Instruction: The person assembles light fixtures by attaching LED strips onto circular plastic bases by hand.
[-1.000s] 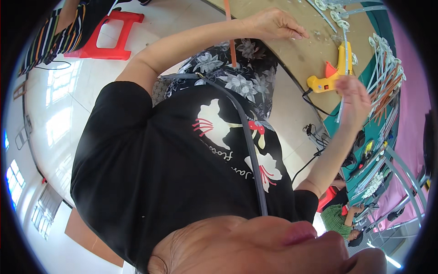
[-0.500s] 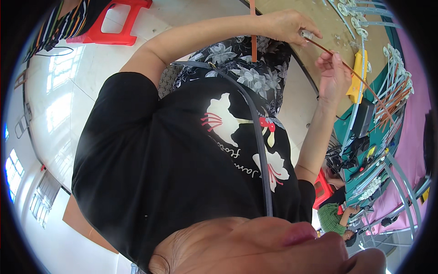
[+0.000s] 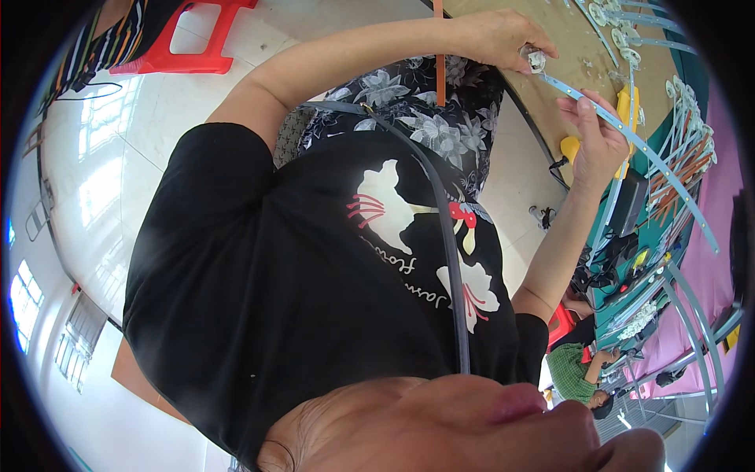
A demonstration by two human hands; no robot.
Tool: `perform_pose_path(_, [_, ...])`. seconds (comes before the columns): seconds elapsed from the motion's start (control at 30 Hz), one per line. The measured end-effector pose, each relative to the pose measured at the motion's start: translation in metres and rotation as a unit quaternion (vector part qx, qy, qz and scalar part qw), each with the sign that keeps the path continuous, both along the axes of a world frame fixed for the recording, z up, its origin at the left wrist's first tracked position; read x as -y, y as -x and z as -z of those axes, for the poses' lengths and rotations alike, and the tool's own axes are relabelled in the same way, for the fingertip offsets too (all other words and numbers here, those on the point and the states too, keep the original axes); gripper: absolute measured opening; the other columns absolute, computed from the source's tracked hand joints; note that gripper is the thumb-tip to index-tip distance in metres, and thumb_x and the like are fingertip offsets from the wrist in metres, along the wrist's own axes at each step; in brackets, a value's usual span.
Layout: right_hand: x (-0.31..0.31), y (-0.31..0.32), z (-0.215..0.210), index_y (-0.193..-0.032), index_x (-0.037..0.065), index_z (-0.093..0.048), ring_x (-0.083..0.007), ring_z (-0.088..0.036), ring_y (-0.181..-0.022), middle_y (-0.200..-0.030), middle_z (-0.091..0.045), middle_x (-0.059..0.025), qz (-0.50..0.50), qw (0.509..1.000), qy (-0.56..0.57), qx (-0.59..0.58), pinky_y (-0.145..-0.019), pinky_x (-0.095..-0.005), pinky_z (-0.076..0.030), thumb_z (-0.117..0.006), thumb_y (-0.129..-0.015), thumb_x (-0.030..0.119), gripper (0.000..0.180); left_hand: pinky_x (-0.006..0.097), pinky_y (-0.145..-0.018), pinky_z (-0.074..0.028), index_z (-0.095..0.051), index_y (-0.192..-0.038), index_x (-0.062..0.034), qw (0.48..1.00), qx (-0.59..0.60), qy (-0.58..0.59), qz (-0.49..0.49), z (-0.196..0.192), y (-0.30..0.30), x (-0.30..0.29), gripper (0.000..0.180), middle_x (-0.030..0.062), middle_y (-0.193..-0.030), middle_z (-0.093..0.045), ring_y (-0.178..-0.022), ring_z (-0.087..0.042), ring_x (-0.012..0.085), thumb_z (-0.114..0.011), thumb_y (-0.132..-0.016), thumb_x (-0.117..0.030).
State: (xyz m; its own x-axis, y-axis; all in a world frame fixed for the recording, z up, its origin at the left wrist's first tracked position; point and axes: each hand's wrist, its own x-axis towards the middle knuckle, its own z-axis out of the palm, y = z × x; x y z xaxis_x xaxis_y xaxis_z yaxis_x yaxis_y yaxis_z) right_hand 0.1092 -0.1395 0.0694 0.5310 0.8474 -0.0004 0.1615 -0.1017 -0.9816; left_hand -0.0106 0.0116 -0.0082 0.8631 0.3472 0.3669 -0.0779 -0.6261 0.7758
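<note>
My left hand [image 3: 507, 43] is closed on a small clear and white plastic piece [image 3: 535, 59], held over the tan tabletop [image 3: 543, 23]. From that piece a thin, narrow LED strip [image 3: 649, 157], pale blue and set with small dots, curves down to the right. My right hand [image 3: 602, 149] pinches this strip between thumb and fingers, not far from the plastic piece. Its free end hangs beyond my right hand, over the bundled strips.
Several white-ended strips [image 3: 692, 149] lie bundled on a green surface [image 3: 605, 311]. A yellow object [image 3: 569, 147] is beside my right hand. Another brown strip [image 3: 440, 82] crosses over my lap. A red stool [image 3: 169, 59] stands at left; a person in green [image 3: 572, 370] sits farther right.
The strip has turned from its thin brown edge to its pale-blue dotted face. My right hand has shifted right and slightly down; my left hand has barely moved.
</note>
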Motion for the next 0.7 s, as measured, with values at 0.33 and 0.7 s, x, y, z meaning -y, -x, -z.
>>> perform_pose_path(0.33, [-0.005,0.003,0.002,-0.09,-0.009,-0.057,-0.0187,-0.062,-0.067,-0.078,-0.061,-0.015,0.005,0.999,-0.03,0.013,-0.065,-0.026,-0.051,-0.057,-0.078,0.001,0.015,0.037,-0.06,-0.045,-0.061,-0.086,-0.0046,0.997,0.08,-0.015,-0.002,-0.02,0.011,-0.005,0.025,0.0176,-0.072,-0.059,-0.065,-0.056,0.0324,-0.059,-0.065,-0.018])
perform_pose_path(0.7, [0.0,0.002,0.002,-0.088,-0.01,-0.057,-0.0201,-0.062,-0.069,-0.08,-0.061,-0.0161,0.018,0.998,-0.053,0.033,-0.067,-0.0277,-0.052,-0.056,-0.078,-0.001,0.014,0.032,-0.058,-0.045,-0.063,-0.077,-0.0018,0.982,-0.066,0.097,0.148,-0.026,0.003,-0.024,0.015,0.0143,-0.069,-0.061,-0.062,-0.058,0.0235,-0.06,-0.066,-0.011])
